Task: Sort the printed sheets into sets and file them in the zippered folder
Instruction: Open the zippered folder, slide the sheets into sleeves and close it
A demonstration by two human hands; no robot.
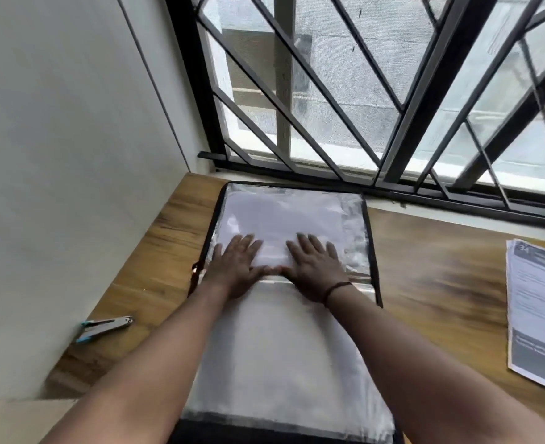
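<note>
Both hands lie flat, palms down, fingers straight and slightly spread, gripping nothing. The left hand [236, 263] and the right hand [316, 266] sit side by side with thumbs nearly meeting, pressing on the clear plastic face of the zippered folder [371, 251]. The folder lies open on the wooden desk [431, 270] directly under and ahead of the hands, its long axis running away from the person toward the window grille [354, 91], black zip edging along its sides. White sheets [280, 216] show through the plastic beyond the fingertips; nearer the person, between the forearms, another clear sleeve [284, 354] covers more white paper. A dark band circles the right wrist. Well to the right of the right hand lies a stack of printed sheets [537, 309], long axis also pointing away. Left of the left forearm, near the wall, rests a stapler [104, 328].
</note>
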